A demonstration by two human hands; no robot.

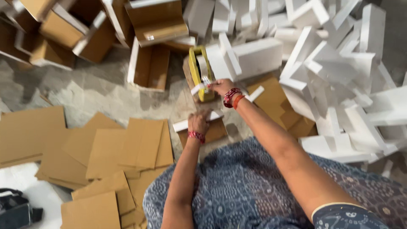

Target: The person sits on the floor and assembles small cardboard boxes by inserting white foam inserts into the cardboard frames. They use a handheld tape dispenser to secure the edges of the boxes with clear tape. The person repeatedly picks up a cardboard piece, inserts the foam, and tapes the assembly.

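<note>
Here, tape dispenser [199, 73] just beyond right hand [220, 87]

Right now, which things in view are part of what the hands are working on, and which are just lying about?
In hand:
right hand at the yellow tape dispenser
left hand pressing the small cardboard box

Lying about:
flat cardboard sheets
white foam pieces
finished boxes
black object

A packing workshop floor: flat brown cardboard sheets [106, 148], folded brown cardboard boxes [63, 29] and heaped white foam blocks [339, 68] cover bare grey concrete [93, 89].
</note>
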